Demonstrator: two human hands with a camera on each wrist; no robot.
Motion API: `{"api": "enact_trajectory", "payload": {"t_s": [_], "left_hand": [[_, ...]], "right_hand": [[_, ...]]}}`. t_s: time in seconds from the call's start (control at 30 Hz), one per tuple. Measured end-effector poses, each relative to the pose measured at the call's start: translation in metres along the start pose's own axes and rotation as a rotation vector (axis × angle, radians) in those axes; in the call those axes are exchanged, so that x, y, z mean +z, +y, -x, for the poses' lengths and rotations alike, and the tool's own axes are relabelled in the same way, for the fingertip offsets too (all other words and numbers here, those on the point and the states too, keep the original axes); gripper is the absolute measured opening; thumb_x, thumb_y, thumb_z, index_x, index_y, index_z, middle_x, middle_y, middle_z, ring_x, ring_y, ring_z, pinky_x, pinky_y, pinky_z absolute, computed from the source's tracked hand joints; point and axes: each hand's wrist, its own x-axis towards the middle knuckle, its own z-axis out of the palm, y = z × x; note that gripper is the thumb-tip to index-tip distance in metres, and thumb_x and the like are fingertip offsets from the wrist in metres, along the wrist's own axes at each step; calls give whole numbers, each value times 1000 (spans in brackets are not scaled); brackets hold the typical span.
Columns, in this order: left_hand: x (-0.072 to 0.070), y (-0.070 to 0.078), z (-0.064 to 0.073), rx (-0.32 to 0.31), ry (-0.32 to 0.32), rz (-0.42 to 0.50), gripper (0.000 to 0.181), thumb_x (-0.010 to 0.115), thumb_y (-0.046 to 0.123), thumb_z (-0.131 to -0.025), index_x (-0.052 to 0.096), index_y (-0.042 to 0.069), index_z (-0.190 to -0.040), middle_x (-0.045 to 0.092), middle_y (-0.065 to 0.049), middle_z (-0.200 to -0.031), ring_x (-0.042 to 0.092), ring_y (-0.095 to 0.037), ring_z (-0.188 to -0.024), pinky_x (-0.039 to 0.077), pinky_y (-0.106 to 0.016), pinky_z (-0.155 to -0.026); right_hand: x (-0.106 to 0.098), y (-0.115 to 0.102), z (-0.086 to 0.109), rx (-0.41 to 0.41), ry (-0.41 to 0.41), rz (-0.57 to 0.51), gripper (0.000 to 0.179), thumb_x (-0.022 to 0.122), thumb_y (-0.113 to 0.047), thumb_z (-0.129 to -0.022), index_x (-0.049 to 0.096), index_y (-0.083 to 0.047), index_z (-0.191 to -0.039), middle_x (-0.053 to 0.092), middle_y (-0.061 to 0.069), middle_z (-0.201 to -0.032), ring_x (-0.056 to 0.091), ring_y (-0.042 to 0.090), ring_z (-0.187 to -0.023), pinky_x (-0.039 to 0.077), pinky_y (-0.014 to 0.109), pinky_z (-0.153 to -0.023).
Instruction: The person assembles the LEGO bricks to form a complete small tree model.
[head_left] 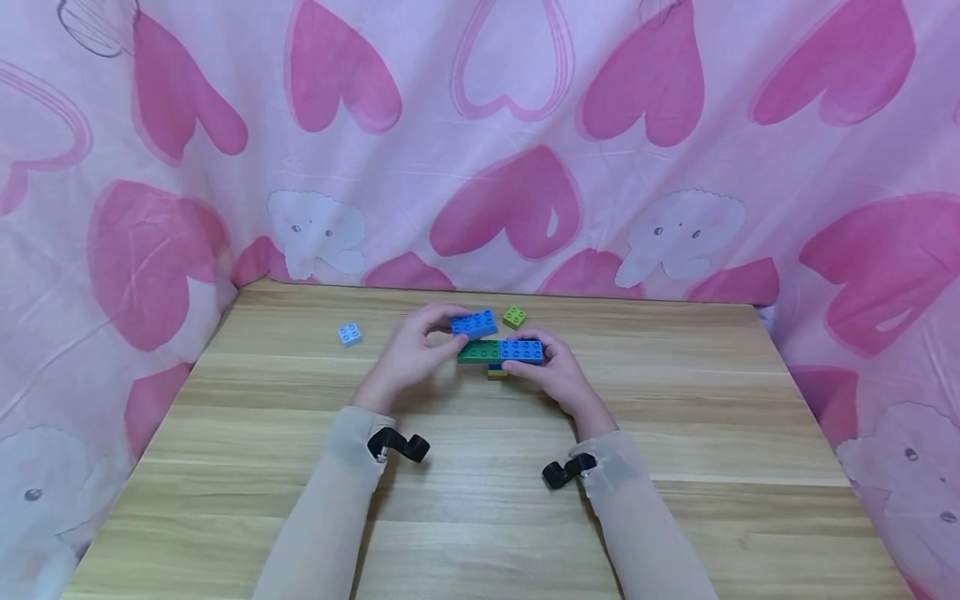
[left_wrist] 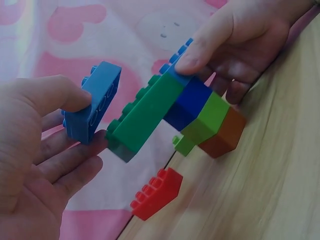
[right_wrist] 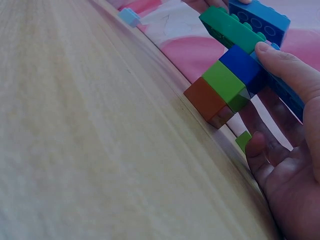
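My left hand (head_left: 412, 350) pinches a blue eight-stud toy brick (head_left: 474, 324) between thumb and fingers, tilted just above and behind a green brick (head_left: 478, 352). The green brick lies level beside another blue brick (head_left: 522, 351), end to end, on a small column. In the left wrist view that column shows a dark blue brick (left_wrist: 189, 106), a lime brick (left_wrist: 209, 120) and an orange-brown brick (left_wrist: 225, 136) at the bottom. My right hand (head_left: 558, 371) grips the right-hand blue brick, thumb on its near side.
On the wooden table (head_left: 480, 517), a light blue brick (head_left: 349, 334) lies to the left and a loose lime brick (head_left: 514, 317) behind the column. A red brick (left_wrist: 157, 194) shows in the left wrist view. A heart-patterned curtain (head_left: 510, 200) borders the back.
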Motion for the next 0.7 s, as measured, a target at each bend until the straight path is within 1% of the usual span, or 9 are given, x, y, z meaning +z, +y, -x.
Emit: {"api": "enact_trajectory", "payload": {"t_s": [0.13, 0.27, 0.4, 0.57, 0.7], "left_hand": [[4, 3, 0, 22, -27, -12, 39, 76, 17, -105, 70, 14, -143, 69, -2, -138, 67, -29, -123, 53, -58, -111], [7, 4, 0, 25, -48, -35, 38, 76, 19, -105, 71, 16, -143, 68, 0, -140, 67, -26, -122, 56, -57, -108], [9, 5, -1, 34, -63, -57, 38, 76, 20, -105, 71, 18, -143, 69, 2, -135, 67, -23, -120, 56, -54, -108], [12, 7, -1, 47, -80, -63, 39, 78, 16, -104, 72, 17, -142, 69, 1, -129, 67, -23, -119, 56, -55, -108], [14, 6, 0, 47, -99, -71, 41, 78, 15, -103, 71, 14, -143, 68, 0, -131, 65, -25, -121, 57, -56, -108]], "right_hand": [[0, -1, 1, -5, -2, 5, 47, 91, -30, -93, 71, -20, -135, 65, 7, -141, 62, 29, -125, 56, 32, -101], [-1, 0, 0, -11, -7, -3, 47, 91, -26, -94, 71, -18, -136, 64, 8, -145, 61, 29, -128, 56, 32, -102], [-1, 0, -1, -13, -10, -10, 47, 90, -24, -95, 70, -17, -137, 61, 9, -148, 59, 30, -130, 56, 33, -104], [0, 0, 0, -11, -11, -4, 47, 89, -26, -95, 70, -18, -137, 60, 9, -150, 57, 32, -134, 55, 37, -107], [-1, -1, 1, -6, -8, 1, 47, 89, -27, -95, 70, -19, -138, 59, 8, -151, 57, 33, -135, 54, 43, -110]]}}
